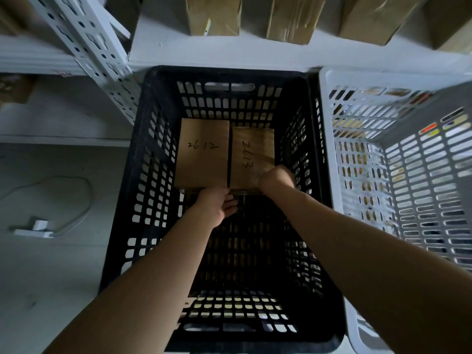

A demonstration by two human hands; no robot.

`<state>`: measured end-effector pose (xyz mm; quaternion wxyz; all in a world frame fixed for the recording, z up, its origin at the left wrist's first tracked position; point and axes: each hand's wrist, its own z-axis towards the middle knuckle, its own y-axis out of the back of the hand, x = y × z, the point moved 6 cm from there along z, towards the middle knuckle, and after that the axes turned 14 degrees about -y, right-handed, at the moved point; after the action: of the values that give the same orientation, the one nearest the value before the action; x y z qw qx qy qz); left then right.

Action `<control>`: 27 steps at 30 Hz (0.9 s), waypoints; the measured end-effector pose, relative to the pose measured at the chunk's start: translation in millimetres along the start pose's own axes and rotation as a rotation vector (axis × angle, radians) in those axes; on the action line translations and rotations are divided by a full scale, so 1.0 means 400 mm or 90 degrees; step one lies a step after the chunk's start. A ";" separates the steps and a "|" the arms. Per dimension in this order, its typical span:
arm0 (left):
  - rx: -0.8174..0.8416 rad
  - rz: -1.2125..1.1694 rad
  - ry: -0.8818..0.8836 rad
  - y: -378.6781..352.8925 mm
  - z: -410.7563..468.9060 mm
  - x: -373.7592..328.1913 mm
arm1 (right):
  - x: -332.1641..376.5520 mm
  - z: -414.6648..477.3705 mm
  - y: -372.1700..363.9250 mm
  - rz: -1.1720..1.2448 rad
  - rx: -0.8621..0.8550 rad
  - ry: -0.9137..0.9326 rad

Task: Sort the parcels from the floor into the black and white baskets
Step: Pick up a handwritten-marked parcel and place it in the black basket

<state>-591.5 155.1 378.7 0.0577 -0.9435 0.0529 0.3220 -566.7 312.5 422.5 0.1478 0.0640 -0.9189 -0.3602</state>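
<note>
- Head view, right hand: reaches down into the black basket; the back of the hand faces the camera and the fingers are tucked out of sight at the near right corner of the parcel marked 2613. Whether they clamp it or merely rest on it cannot be told.
- Left hand: fingers loosely extended and slightly apart, thumb uppermost, palm turned right. The fingertips lie at the near edge where the two parcels meet; nothing is visibly pinched.
- Parcel marked 2613: flat brown cardboard, tape sheen on top, number handwritten in black and running lengthwise. It lies on the basket floor, right of centre, towards the far wall.
- Parcel marked 2612: same brown cardboard, similar shape, number written across it. It lies just beside the first, long edges touching or nearly so.
- Black basket: perforated plastic walls, handle slot in the far wall; the near half of its floor is dark and bare.
- White basket: slotted walls, standing against the black basket's right side; its contents cannot be made out.
- Shelf: white, beyond both baskets, carrying several upright brown boxes.
- Floor to the left: a white plug and cable.
</note>
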 end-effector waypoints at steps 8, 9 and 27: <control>0.028 0.027 -0.290 -0.014 -0.208 -0.242 | 0.051 -0.219 0.170 0.350 -0.022 0.179; 0.032 0.008 -0.329 -0.016 -0.245 -0.273 | 0.053 -0.257 0.194 0.389 -0.014 0.197; 0.501 0.067 -0.861 0.075 -0.915 -0.505 | -0.064 -0.954 0.369 0.773 -0.245 0.494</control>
<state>-534.3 85.8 788.0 0.3920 -0.4490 0.1614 0.7866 -422.8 180.9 783.1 0.6434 -0.3593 -0.5948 -0.3213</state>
